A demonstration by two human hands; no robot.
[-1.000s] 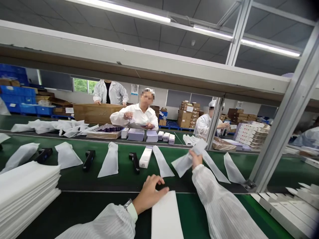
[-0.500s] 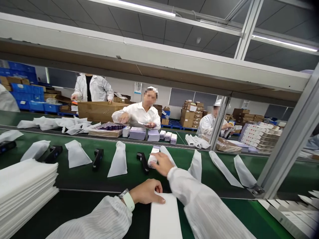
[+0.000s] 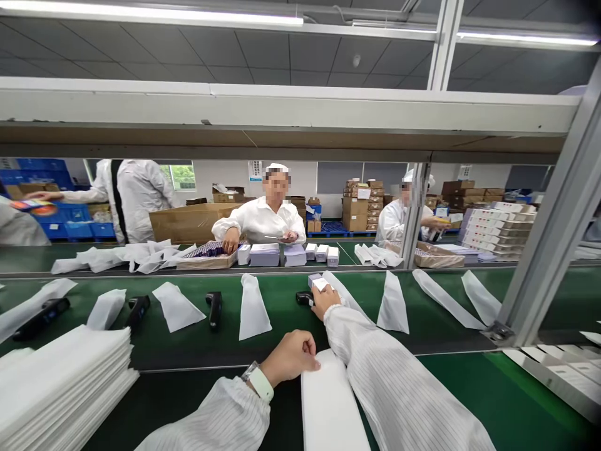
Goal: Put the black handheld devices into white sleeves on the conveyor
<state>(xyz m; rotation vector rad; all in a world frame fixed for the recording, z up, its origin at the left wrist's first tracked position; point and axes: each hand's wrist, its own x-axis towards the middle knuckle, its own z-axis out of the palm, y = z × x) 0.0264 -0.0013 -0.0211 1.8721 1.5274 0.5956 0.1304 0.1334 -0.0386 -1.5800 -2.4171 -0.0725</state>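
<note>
A long, smooth white slab [image 3: 333,407], whether box or foam I cannot tell, lies in front of me. My left hand [image 3: 292,358] has its fingers curled and thumb pinched at the slab's far left corner. Farther out over the green belt, my right hand [image 3: 325,300] is closed around the near part of a small white-and-lilac box [image 3: 320,282]; its fingertips are partly hidden. Just left of that box lies a black handheld device [image 3: 304,298], and a white pouch [image 3: 347,293] slants away on the right.
White sheets [image 3: 66,382] are stacked at left. More pouches [image 3: 253,307] and black devices [image 3: 214,308] lie along the belt [image 3: 286,313]. A metal post [image 3: 549,200] rises at right near white trays [image 3: 558,379]. Co-workers [image 3: 263,216] sit opposite, beneath an overhead shelf [image 3: 282,103].
My right hand has come down onto the small box and closed on it. Belt items appear farther right as the view levels. My left hand stays at the slab's end, its thumb nearer the corner.
</note>
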